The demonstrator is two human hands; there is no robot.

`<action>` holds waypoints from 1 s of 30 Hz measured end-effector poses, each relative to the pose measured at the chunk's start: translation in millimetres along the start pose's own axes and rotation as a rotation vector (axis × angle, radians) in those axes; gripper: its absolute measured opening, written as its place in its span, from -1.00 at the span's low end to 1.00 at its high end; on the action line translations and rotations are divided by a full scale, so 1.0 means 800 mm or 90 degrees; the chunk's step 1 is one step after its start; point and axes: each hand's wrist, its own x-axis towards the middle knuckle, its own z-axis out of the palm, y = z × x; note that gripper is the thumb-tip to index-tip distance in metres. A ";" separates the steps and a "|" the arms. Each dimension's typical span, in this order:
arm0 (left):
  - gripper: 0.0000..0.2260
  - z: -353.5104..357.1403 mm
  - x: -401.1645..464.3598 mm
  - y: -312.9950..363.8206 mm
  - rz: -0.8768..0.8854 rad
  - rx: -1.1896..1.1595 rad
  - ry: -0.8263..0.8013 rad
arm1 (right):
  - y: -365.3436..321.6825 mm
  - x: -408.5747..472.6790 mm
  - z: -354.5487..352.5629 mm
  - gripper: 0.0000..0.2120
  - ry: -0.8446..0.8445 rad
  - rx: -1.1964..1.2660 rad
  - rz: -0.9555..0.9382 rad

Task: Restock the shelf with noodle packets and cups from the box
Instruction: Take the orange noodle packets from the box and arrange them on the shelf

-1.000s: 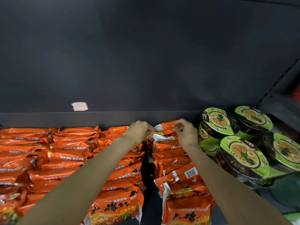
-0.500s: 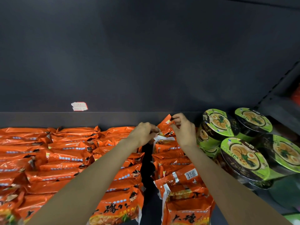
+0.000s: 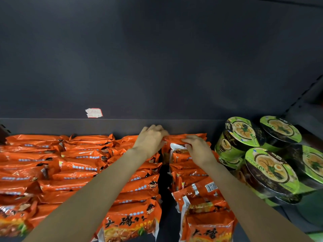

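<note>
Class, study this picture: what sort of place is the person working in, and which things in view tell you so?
Most likely a shop aisle. Many identical orange noodle packets stand in rows on a dark shelf, green-lidded noodle cups are stacked beside them, and a small label is stuck above.

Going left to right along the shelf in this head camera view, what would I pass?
Orange noodle packets → left hand → the packet both hands hold → right hand → green noodle cups.
</note>
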 end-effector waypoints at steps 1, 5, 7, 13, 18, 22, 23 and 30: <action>-0.67 0.001 -0.002 0.001 0.016 -0.018 -0.012 | -0.002 0.001 0.001 -0.67 -0.006 -0.003 -0.006; -0.68 0.005 -0.004 0.011 0.057 0.001 -0.054 | -0.003 -0.003 -0.003 -0.65 -0.014 0.035 -0.003; -0.70 0.004 -0.006 0.016 0.060 -0.027 -0.010 | 0.000 -0.012 -0.007 -0.63 0.041 0.029 0.015; -0.72 0.004 0.003 0.043 0.111 -0.061 -0.068 | 0.012 -0.037 -0.008 -0.57 0.071 -0.033 0.144; -0.76 0.002 0.005 0.043 0.088 0.024 -0.077 | 0.013 -0.031 -0.013 -0.62 0.035 -0.056 0.131; -0.81 0.006 -0.009 0.029 0.022 -0.049 -0.081 | 0.008 -0.030 -0.013 -0.71 0.110 0.020 0.118; -0.80 0.006 -0.012 0.027 0.015 -0.079 -0.090 | 0.008 -0.028 -0.012 -0.74 0.135 0.048 0.124; -0.74 0.005 -0.009 0.038 -0.046 -0.287 -0.217 | -0.005 -0.024 -0.019 -0.87 0.286 0.166 0.100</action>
